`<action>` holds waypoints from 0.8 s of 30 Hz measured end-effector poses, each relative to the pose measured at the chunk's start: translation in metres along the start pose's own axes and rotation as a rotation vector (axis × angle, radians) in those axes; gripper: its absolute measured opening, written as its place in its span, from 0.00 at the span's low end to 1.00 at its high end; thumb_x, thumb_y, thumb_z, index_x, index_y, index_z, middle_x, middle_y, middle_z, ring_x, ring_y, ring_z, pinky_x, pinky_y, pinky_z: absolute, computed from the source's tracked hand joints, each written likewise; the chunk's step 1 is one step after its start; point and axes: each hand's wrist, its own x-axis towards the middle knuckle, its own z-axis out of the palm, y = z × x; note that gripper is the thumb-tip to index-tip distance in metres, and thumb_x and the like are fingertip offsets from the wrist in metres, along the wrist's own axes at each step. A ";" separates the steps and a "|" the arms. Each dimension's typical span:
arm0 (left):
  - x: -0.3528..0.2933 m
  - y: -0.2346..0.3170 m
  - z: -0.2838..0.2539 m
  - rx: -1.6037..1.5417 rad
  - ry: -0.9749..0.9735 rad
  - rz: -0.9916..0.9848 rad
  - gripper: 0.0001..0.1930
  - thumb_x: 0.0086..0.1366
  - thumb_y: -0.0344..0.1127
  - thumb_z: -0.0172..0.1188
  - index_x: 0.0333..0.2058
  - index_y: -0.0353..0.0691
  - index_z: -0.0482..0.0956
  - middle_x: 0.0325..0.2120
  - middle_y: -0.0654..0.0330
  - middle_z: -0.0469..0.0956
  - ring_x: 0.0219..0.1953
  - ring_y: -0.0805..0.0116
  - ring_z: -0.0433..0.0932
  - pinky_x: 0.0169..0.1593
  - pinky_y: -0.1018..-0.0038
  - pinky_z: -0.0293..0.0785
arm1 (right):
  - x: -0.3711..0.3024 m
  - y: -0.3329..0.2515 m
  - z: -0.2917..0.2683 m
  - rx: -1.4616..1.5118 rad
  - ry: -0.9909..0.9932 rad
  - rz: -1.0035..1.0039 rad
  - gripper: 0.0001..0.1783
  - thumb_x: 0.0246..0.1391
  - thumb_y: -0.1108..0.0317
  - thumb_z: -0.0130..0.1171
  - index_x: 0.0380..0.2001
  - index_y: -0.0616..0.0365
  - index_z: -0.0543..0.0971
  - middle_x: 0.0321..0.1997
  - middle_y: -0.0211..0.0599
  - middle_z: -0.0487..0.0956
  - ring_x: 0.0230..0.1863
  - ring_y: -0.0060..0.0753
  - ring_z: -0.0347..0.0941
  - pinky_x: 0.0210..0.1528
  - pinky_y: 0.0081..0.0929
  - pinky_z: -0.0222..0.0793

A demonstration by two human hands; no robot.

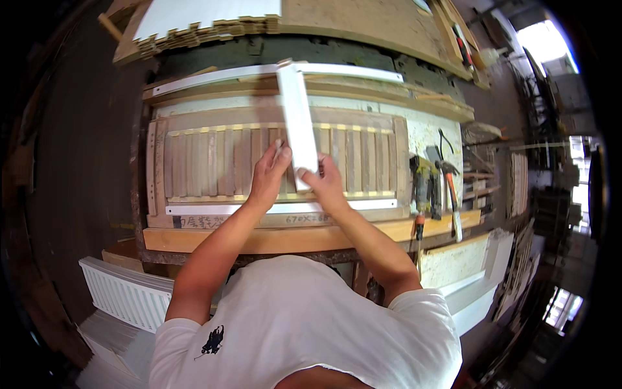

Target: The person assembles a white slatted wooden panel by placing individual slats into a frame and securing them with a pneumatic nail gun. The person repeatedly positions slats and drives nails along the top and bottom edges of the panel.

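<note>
- Currently grasping the near end of a long white piece (299, 123) with the right hand (327, 185), with the thumb across the top face and the fingers around the right edge.
- Holding the left hand (267, 172) just beside the left edge of the same piece, with thumb and fingers drawn close together; cannot tell whether touching that edge or gripping anything.
- Pointing the white piece away from the body, above the middle of a rectangular wooden frame (402, 155), with the far end crossing over a white strip (350, 69).
- Working above brown wooden slats (220, 155) set side by side inside the frame, with a second white strip (214, 209) along the near side and a pale wooden rail (175, 240) closer to the body.
- Having a hammer (451, 191) and a screwdriver (420, 223) to the right, near the frame, and stacked white slatted panels (123, 295) low on the left.
</note>
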 end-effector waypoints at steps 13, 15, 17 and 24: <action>0.012 -0.078 0.135 0.118 -0.160 -0.508 0.15 0.52 0.28 0.64 0.39 0.26 0.76 0.32 0.52 0.79 0.31 0.62 0.79 0.35 0.68 0.77 | -0.040 0.089 -0.139 -0.256 0.532 -0.067 0.14 0.64 0.60 0.50 0.35 0.61 0.75 0.26 0.38 0.74 0.28 0.30 0.68 0.33 0.29 0.66; 0.029 -0.096 0.149 0.171 -0.124 -0.470 0.16 0.49 0.28 0.65 0.37 0.26 0.76 0.31 0.52 0.80 0.32 0.62 0.79 0.36 0.68 0.76 | -0.021 0.079 -0.175 -0.559 0.635 -0.135 0.11 0.62 0.63 0.51 0.35 0.59 0.76 0.29 0.47 0.75 0.30 0.47 0.71 0.35 0.38 0.67; 0.045 -0.114 0.164 0.266 -0.077 -0.413 0.17 0.47 0.28 0.66 0.36 0.26 0.76 0.31 0.51 0.80 0.33 0.59 0.80 0.37 0.66 0.76 | -0.003 0.080 -0.203 -0.751 0.664 -0.199 0.09 0.58 0.65 0.52 0.36 0.58 0.77 0.31 0.49 0.76 0.34 0.55 0.72 0.37 0.45 0.67; 0.063 -0.121 0.203 0.846 0.054 -0.208 0.29 0.43 0.30 0.69 0.44 0.24 0.69 0.42 0.42 0.77 0.44 0.50 0.79 0.47 0.63 0.75 | 0.019 0.081 -0.225 -1.052 0.550 -0.336 0.15 0.52 0.66 0.56 0.45 0.53 0.76 0.35 0.46 0.75 0.41 0.51 0.70 0.41 0.45 0.67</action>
